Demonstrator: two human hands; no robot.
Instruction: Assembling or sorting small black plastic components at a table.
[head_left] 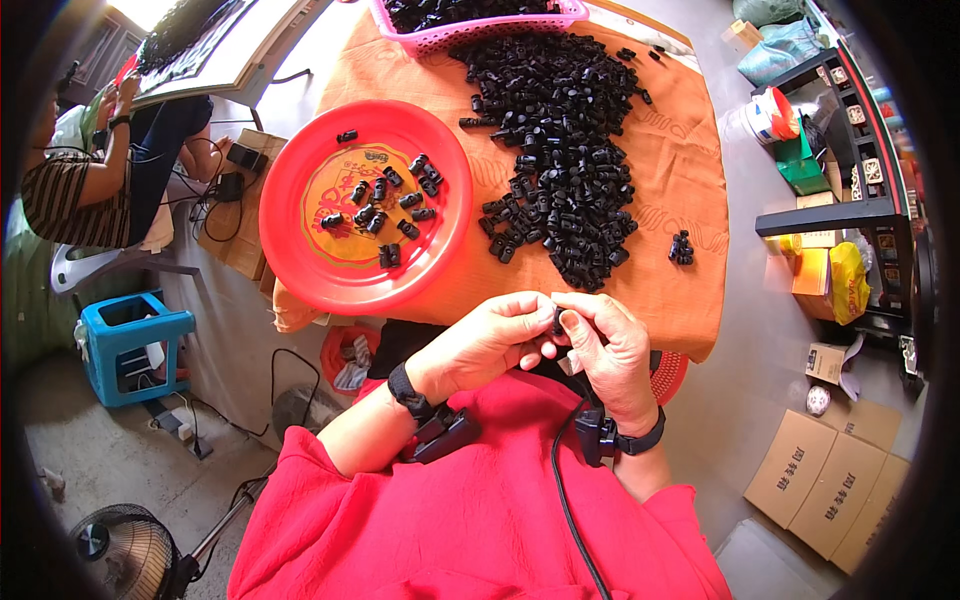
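My left hand [490, 340] and my right hand [612, 345] meet at the table's near edge, fingertips pinched together on a small black plastic piece [557, 322]. Fingers cover most of it; it resembles the cord-lock-like pieces around. Just beyond my hands, a big heap of short black cylindrical pieces [570, 170] spreads over the orange tablecloth [685, 130]. Left of the heap stands a round red plastic tray [290, 215], with several such pieces scattered on its yellow printed middle. A few more pieces [681, 248] stand in a little cluster to the right.
A pink basket [480, 38] of black pieces sits at the table's far edge. At far left a person [90, 190] works at another table, near a blue stool [135, 345]. A fan [125, 555] stands lower left; cardboard boxes [830, 480] and a black shelf [840, 220] are right.
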